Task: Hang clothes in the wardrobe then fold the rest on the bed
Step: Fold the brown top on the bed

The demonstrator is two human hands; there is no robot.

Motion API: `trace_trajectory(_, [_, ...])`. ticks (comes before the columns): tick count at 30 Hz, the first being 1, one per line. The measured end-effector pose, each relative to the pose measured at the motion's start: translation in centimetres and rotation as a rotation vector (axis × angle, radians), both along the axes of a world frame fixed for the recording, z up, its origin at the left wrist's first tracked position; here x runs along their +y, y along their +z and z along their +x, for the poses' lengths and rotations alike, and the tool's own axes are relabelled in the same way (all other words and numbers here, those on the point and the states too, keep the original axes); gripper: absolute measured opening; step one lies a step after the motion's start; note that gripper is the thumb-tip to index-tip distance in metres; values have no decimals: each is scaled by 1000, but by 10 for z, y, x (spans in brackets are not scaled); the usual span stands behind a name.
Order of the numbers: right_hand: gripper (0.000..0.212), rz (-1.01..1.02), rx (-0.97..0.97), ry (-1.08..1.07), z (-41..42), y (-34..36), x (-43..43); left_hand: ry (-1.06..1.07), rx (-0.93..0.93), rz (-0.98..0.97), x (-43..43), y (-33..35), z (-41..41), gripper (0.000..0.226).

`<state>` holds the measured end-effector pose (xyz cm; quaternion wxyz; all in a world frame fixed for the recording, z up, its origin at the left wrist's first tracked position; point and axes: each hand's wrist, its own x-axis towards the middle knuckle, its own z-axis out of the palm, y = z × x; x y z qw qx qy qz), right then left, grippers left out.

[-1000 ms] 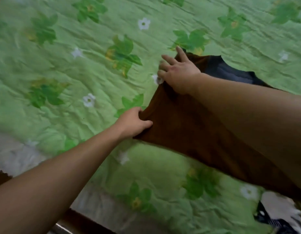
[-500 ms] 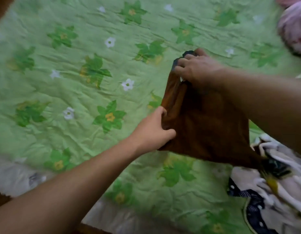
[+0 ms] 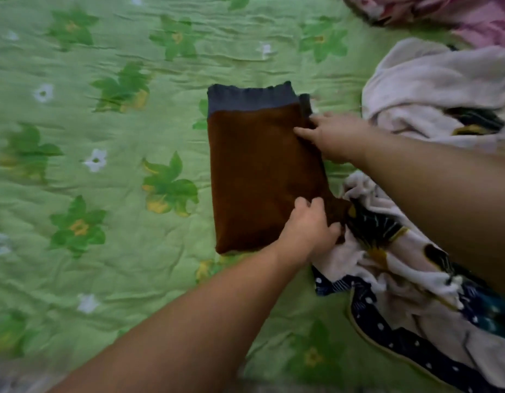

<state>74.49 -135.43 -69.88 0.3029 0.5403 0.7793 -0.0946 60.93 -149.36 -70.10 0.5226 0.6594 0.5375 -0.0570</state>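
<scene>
Garment: I see a brown folded cloth garment (image 3: 262,177) with a grey-blue band across its far end. It is a neat upright rectangle, lying flat.

Where it lies: it sits on the green quilted bedspread (image 3: 104,251), which is printed with green leaves and small white flowers. The garment is right of the middle of my view. Its near right corner touches the pile of clothes beside it.

Left hand: my left hand (image 3: 309,226) is at the garment's near right corner. The fingers are curled over the brown cloth, with the thumb on the side towards the pile, and they grip that corner.

Right hand: my right hand (image 3: 335,137) is at the right edge, just below the grey-blue band. The fingers (image 3: 303,134) reach onto the brown cloth. I cannot tell whether they pinch the edge or only press on it.

Beside it: a white crumpled cloth with a dark navy dotted border (image 3: 401,330) lies to the near right, under my right forearm.

Further right: a pale pinkish-white rumpled cloth (image 3: 432,86) lies just beyond my right hand.

Far corner: some pink fabric (image 3: 472,21) shows at the top right, blurred.
</scene>
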Motion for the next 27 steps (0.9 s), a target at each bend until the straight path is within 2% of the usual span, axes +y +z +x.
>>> trace_trajectory(2, [59, -75, 300, -312, 2, -19, -7, 106, -124, 48, -8, -4, -12, 54])
trace_trajectory(5, [34, 67, 668, -678, -3, -38, 0, 497, -219, 162, -30, -4, -36, 22])
trace_trajectory(6, [29, 93, 742, -771, -7, -40, 2, 661, -219, 82, -42, -3, -45, 18])
trace_trajectory(8, [31, 99, 854, -924, -16, -45, 4, 963, -244, -300, -64, 0, -59, 30])
trace_trajectory(10, [34, 100, 913, -1022, -25, -53, 3, 1172, -340, -647, -69, -5, -69, 40])
trace_trajectory(13, [28, 127, 948, -1076, -33, -59, -1, 1442, -541, -790, -53, -17, -80, 53])
trace_trajectory(15, [24, 157, 970, -1082, -36, -55, -5, 1484, -571, -767, -45, -19, -78, 58])
trace_trajectory(19, [28, 180, 1016, -1184, -52, -34, -22, 1534, -570, -641, -40, -18, -76, 50])
trace_trajectory(21, [32, 162, 1100, -1284, -67, -22, -40, 1550, -576, -472, -29, -10, -98, 60])
trace_trajectory(23, [38, 110, 1243, -1439, -90, -8, -64, 1455, -538, -244, -19, 2, -143, 68])
trace_trajectory(27, [47, 43, 1420, -1630, -163, 4, -123, 1197, -408, 92, 9, 18, -261, 57])
